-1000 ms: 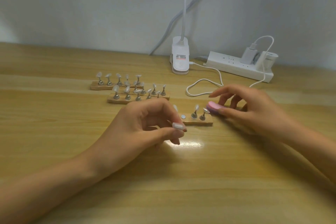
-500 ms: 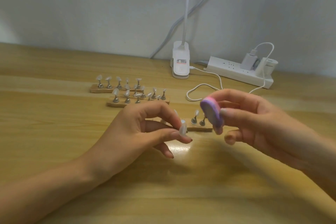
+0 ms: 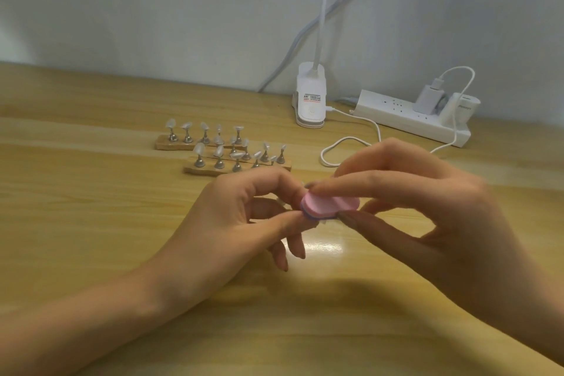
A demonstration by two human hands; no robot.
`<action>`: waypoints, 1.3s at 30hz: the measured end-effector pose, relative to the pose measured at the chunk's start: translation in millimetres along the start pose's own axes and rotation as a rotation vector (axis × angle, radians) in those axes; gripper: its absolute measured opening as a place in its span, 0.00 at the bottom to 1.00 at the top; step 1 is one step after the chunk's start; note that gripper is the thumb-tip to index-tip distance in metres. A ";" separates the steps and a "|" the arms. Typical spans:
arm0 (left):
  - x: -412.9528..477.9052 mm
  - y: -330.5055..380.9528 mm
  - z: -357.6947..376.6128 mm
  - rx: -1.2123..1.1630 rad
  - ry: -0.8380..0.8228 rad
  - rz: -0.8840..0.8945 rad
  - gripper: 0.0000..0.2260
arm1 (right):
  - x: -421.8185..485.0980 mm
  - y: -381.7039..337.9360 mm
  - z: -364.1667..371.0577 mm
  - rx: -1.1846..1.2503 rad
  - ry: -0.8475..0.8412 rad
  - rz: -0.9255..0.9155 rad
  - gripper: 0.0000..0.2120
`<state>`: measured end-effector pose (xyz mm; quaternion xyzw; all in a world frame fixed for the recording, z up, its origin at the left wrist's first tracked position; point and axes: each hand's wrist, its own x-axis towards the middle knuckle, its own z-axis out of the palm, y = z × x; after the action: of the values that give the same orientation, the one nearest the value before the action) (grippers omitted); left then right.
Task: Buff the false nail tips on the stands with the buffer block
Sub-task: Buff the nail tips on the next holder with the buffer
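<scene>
I am looking down on a pale wooden table (image 3: 91, 238) with both hands raised just above it, meeting at the middle. The right hand (image 3: 442, 223) pinches a small pink oval foam buffer block (image 3: 329, 207) between thumb below and forefinger on top, pink face up. The left hand (image 3: 238, 223) has thumb and forefinger drawn close together at the block's left end. The block hides what they hold, so I cannot tell, though I judge it is a single tip. Behind, near the wall, sit a white power strip (image 3: 412, 119) and a white clip lamp base (image 3: 310, 101). Two flat wooden stands (image 3: 195, 168) carry rows of clear false nail tips (image 3: 200, 148) on metal pegs, well apart from the hands. I take this as buffing starting. Next I need short, light strokes with the left pinch firm.
</scene>
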<state>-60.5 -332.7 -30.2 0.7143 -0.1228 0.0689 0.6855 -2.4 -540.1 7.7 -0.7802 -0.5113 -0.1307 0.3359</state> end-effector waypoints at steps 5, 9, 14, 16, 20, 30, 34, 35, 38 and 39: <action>-2.4 3.5 2.4 0.003 0.013 -0.006 0.02 | 0.0 -1.5 0.7 0.019 0.066 -0.001 0.09; -2.9 5.5 3.9 0.017 0.027 -0.014 0.06 | 0.7 -1.5 1.9 -0.023 0.054 -0.056 0.09; -4.5 5.3 3.9 0.065 0.036 0.007 0.09 | 0.1 -0.5 3.4 -0.018 0.054 -0.060 0.09; -4.7 5.2 4.7 0.069 0.037 0.019 0.09 | 0.2 -0.4 2.2 -0.039 0.058 -0.056 0.10; -4.1 4.7 4.8 0.128 0.046 0.080 0.07 | -0.2 -3.9 4.5 -0.021 0.073 -0.051 0.09; -3.9 2.9 4.0 0.172 0.087 0.079 0.09 | 1.2 -3.6 4.5 -0.018 0.086 -0.062 0.08; -3.7 3.9 4.8 0.144 0.064 0.086 0.06 | 2.9 -4.8 2.3 -0.039 0.084 -0.039 0.09; -3.3 4.1 5.0 0.133 0.052 0.085 0.07 | 3.0 -5.3 3.1 -0.065 0.071 -0.067 0.09; -2.7 2.2 4.9 0.096 0.056 0.056 0.08 | 3.2 -3.3 2.7 -0.103 0.098 -0.048 0.10; -2.7 1.7 4.6 0.093 0.056 0.053 0.07 | 3.7 -3.2 2.8 -0.094 0.103 -0.038 0.11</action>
<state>-64.0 -337.1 -29.6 0.7398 -0.1191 0.1124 0.6526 -4.0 -534.9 8.9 -0.7774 -0.5015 -0.2008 0.3223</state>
